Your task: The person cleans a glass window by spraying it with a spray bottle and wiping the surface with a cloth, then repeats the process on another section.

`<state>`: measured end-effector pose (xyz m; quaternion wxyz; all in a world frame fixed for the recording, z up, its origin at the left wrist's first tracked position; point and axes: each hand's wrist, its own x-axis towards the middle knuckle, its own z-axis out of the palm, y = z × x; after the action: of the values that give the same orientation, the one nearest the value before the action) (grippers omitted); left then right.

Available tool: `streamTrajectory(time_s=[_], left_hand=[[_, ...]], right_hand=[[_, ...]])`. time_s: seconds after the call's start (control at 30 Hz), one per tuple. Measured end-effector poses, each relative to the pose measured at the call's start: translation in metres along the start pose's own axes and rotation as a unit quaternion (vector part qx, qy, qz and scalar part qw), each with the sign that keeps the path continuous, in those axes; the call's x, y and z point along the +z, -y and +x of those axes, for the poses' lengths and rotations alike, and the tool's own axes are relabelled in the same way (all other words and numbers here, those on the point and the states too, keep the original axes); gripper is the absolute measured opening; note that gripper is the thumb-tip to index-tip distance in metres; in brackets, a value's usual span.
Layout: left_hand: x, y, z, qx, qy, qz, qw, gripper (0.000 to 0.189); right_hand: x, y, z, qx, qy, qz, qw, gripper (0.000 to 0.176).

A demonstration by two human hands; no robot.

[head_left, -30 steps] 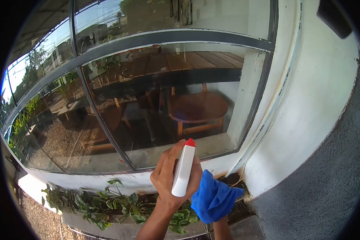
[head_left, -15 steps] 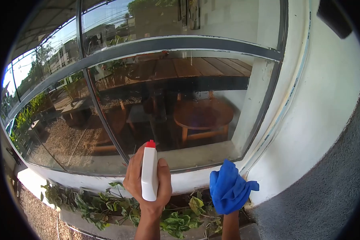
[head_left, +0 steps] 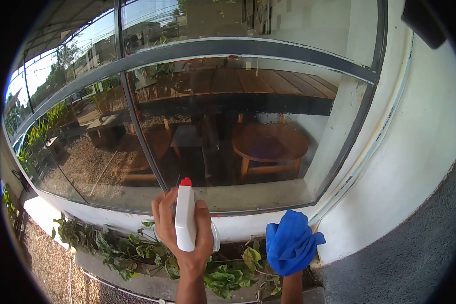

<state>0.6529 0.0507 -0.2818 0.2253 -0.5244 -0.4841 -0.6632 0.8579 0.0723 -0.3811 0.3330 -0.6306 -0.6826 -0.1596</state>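
Note:
My left hand (head_left: 203, 243) is wrapped round a white spray bottle (head_left: 186, 218) with a red nozzle (head_left: 186, 182). The nozzle points forward at the lower window pane (head_left: 202, 167), and the bottle is apart from the glass as far as I can tell. A crumpled blue cloth (head_left: 293, 243) sits over my right hand, hiding its fingers; only the wrist (head_left: 292, 288) shows below it. The cloth is low, near the right end of the white sill wall (head_left: 238, 230). Water drops or marks show on the glass above the stool.
A dark window frame (head_left: 248, 48) divides the panes. Behind the glass stand a wooden stool (head_left: 271, 142) and a plank table (head_left: 238, 81). Leafy plants (head_left: 225, 278) grow in a bed under the window. To the right are a white wall (head_left: 390, 177) and a thin pipe (head_left: 385, 126).
The window has shifted right and slightly up in view. My left hand and the bottle have shifted a little left, with the upper fingers looser. The cloth has sunk slightly.

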Motion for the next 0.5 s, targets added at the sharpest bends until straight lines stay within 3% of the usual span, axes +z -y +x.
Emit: streamTrajectory(time_s=[0.07,0.17,0.2,0.27,0.3,0.37,0.5], left_hand=[[-0.008,0.001,-0.008,-0.189,0.035,-0.090,0.977,0.033],[-0.013,0.002,-0.005,-0.265,0.025,-0.119,0.957,0.034],[-0.015,0.005,-0.003,-0.266,0.023,-0.118,0.956,0.034],[-0.019,0.013,0.001,-0.086,0.028,0.020,0.996,0.033],[-0.019,0.014,0.002,-0.088,0.025,0.023,0.996,0.033],[-0.018,0.014,0.003,-0.170,-0.005,-0.085,0.982,0.029],[-0.029,0.010,0.011,-0.186,0.008,-0.114,0.976,0.029]], right_hand=[[0.005,0.002,-0.008,-0.033,-0.025,0.018,0.999,0.018],[-0.006,0.012,-0.010,-0.030,0.008,0.001,1.000,0.019],[-0.005,0.014,-0.011,-0.032,0.009,0.001,0.999,0.019],[-0.002,0.018,-0.015,-0.019,0.006,-0.007,1.000,0.020],[0.002,0.018,-0.018,-0.023,0.007,-0.005,1.000,0.020],[0.010,0.017,-0.024,-0.043,0.011,0.038,0.998,0.021],[0.008,0.024,-0.028,-0.060,0.016,0.049,0.997,0.022]])
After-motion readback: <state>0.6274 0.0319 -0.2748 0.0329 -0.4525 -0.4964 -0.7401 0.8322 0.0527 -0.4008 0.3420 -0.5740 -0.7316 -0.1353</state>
